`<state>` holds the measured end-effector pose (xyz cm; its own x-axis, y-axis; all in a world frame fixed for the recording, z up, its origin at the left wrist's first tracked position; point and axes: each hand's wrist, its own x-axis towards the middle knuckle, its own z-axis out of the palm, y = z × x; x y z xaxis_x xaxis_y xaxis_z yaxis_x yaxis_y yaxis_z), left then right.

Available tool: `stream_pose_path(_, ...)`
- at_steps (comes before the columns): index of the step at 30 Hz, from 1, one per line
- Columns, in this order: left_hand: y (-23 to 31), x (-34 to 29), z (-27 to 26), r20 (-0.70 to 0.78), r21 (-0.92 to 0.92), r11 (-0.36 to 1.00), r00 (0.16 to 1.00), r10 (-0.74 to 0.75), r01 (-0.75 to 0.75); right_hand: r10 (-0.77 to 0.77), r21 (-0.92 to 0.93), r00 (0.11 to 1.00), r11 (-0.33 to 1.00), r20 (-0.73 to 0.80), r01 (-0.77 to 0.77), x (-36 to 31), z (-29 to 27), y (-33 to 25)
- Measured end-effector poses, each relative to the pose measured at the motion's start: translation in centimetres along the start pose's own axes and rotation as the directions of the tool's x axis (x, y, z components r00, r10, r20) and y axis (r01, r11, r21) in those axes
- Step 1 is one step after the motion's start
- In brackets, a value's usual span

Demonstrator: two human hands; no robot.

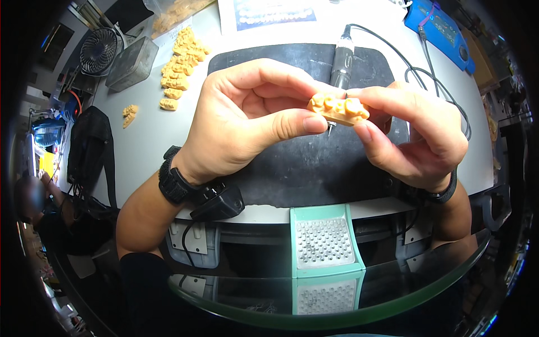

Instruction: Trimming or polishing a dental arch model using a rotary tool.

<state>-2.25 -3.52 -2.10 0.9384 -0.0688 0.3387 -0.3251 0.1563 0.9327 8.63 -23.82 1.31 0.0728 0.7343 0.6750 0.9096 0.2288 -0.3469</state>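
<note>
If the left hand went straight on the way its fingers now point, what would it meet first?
The left hand points toward picture right. Past the tan tooth model it pinches, it would probably meet the right hand first, at the model's other end, though one view leaves depth unclear.

White table: black mat, tan casts (left, mostly clustered).

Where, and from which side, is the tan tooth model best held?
Probably grip the tan tooth model by its two ends, left hand from the left, right hand from the right: its oblong shape runs crosswise, bumpy teeth on top.
</note>
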Motion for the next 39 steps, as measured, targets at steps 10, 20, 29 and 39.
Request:
stream_pose_path(10, -0.03, 0.01, 0.09, 0.007, 0.003, 1.0, 1.0, 0.016, -0.016, -0.015, 0.005, 1.0, 1.0, -0.02, 0.016, 0.01, 0.1, 0.09)
stream_pose_path(20, -0.05, -0.04, 0.29, -0.014, -0.072, 0.997, 1.0, -0.019, 0.018, -0.029, 0.004, 1.0, 1.0, -0.003, 0.029, 0.16, 0.11, -0.01)
stream_pose_path(29, -0.13, -0.02, 0.28, -0.015, -0.037, 0.999, 1.0, 0.014, -0.014, -0.015, 0.009, 1.0, 1.0, -0.026, 0.015, 0.1, 0.18, -0.01)
stream_pose_path(39, -0.13, 0.0, 0.14, -0.009, -0.027, 1.0, 1.0, -0.008, 0.008, 0.016, -0.011, 0.998, 1.0, -0.06, -0.017, -0.06, 0.45, 0.01)
